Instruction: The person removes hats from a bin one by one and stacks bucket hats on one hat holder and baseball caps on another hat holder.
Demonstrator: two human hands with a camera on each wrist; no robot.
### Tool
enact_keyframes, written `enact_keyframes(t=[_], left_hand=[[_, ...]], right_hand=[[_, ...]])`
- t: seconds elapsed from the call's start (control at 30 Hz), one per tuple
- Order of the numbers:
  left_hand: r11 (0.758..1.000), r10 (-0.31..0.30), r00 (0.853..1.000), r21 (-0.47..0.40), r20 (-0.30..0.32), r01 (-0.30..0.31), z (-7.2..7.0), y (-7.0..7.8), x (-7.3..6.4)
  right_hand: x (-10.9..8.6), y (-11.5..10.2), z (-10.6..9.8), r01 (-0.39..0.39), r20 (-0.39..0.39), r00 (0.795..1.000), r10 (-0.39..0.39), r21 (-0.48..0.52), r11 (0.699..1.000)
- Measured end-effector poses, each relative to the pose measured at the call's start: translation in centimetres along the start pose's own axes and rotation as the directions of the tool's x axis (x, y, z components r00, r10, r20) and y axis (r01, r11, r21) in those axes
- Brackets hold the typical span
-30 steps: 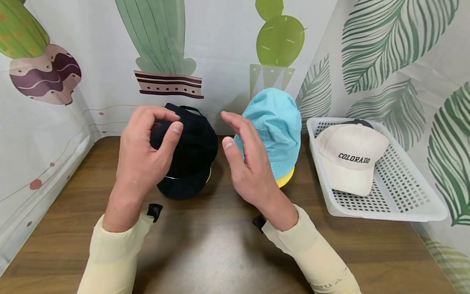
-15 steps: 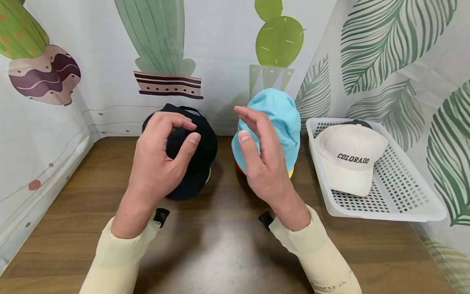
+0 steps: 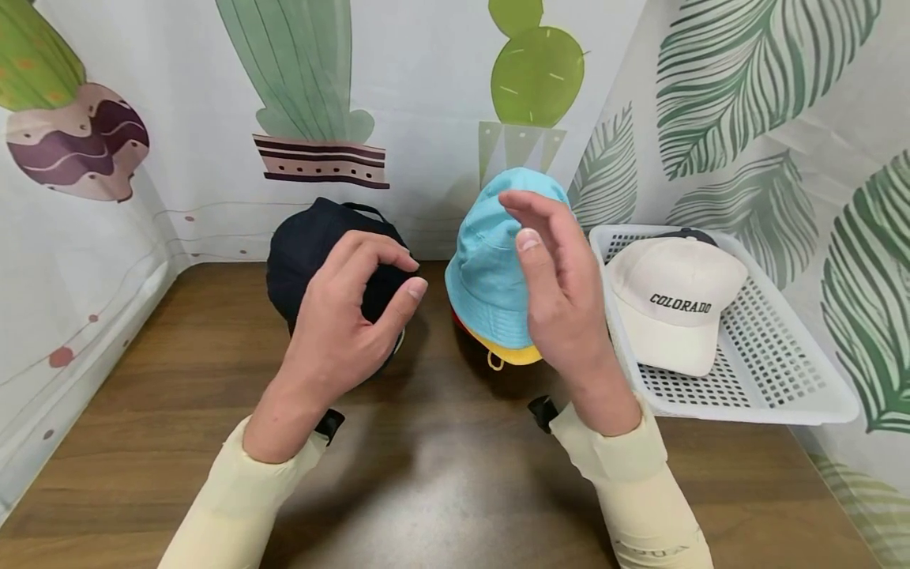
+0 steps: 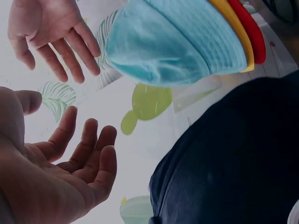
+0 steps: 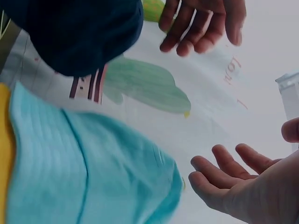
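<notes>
My left hand (image 3: pixel 348 316) hovers in front of the dark navy cap (image 3: pixel 302 261), overlapping it in the head view, fingers loosely bent and holding nothing. Over the right side of a light blue bucket hat (image 3: pixel 486 253) is my right hand (image 3: pixel 565 292), also bare, its thumb apart from the fingers. The blue hat sits stacked on a yellow hat (image 3: pixel 515 354), and a red brim (image 4: pixel 256 35) shows beneath in the left wrist view. Both wrist views show the two palms facing each other, above and clear of the hats.
At the right stands a white perforated plastic basket (image 3: pixel 803 411) holding a cream COLORADO cap (image 3: pixel 675 304). The brown wooden table (image 3: pixel 426 474) carries everything. Behind rises a white cloth backdrop (image 3: pixel 419 95) printed with cacti and leaves.
Both hands have moved to the right, the left from the navy cap's left side across its front, the right across the blue hat towards the basket. The hats have stayed in place.
</notes>
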State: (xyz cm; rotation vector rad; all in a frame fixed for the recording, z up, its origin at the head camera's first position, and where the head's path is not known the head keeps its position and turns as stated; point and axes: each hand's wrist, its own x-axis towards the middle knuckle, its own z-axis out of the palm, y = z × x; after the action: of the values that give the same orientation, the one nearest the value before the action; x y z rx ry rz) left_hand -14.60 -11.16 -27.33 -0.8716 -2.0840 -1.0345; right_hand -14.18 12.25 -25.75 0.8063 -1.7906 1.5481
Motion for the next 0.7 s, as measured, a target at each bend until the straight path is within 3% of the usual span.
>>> enact_keyframes(t=[0.33,0.7], left_hand=[[1.0,-0.016,0.995,0.003,0.103,0.016,2.0,0.1,-0.6],[1.0,0.013,0.993,-0.02,0.121,-0.011,3.4,0.4,-1.2]], right_hand=[[0.7,0.0,-3.1,-0.039,-0.143,0.989,0.033,-0.04,0.998],[1.2,0.8,-6.8,-0.082,-0.286,0.956,0.067,-0.041,0.996]])
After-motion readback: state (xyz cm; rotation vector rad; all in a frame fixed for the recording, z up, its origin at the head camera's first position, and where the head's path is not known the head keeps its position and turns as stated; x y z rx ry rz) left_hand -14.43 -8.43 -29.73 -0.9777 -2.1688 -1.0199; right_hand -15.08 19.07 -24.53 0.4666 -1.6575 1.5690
